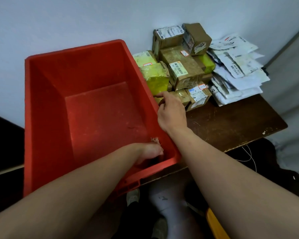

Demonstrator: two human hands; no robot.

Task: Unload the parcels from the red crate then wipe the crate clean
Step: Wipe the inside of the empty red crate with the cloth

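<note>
Two bare forearms were seen closest in. The left hand (pixel 150 151) was sunk into the near right corner of the red crate (pixel 47 104), its fingers hidden and a frayed pale scrap (pixel 154 139) showing just beyond it, so its grasp could not be told. The right hand (pixel 171 112) was curled against the crate's right rim, its hold equally unclear. The crate was set on the left of the dark table (pixel 231 125), and the parcels (pixel 185 71) were stacked just to its right, against the far wall.

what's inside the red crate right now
No parcels: the red crate holds only the left hand in its near right corner beside a pinkish scrap. The hand covers that corner.
</note>
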